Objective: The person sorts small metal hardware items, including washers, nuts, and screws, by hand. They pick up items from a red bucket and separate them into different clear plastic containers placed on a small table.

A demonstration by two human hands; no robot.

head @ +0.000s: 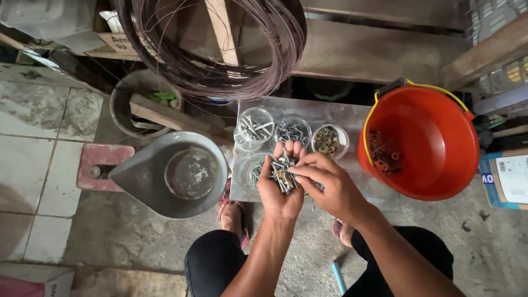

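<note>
— Screws [283, 171] are heaped in the cupped left hand [280, 184], held over the metal sheet [330, 113]. How is the pile kept?

— Loosely cradled, palm up, fingers half curled. One screw is pinched between thumb and fingertips of the right hand [327, 184], closed on it at the heap's edge.

— How are they judged to handle?

— Small, hard, light singly (heavier massed), sharp-tipped and likely to roll or spill if the palm is tilted. Each is best taken by the shank or head.

— What is nearby?

— Three clear cups [291, 132] of sorted fasteners just beyond, a red bucket [434, 143] to the right.
</note>
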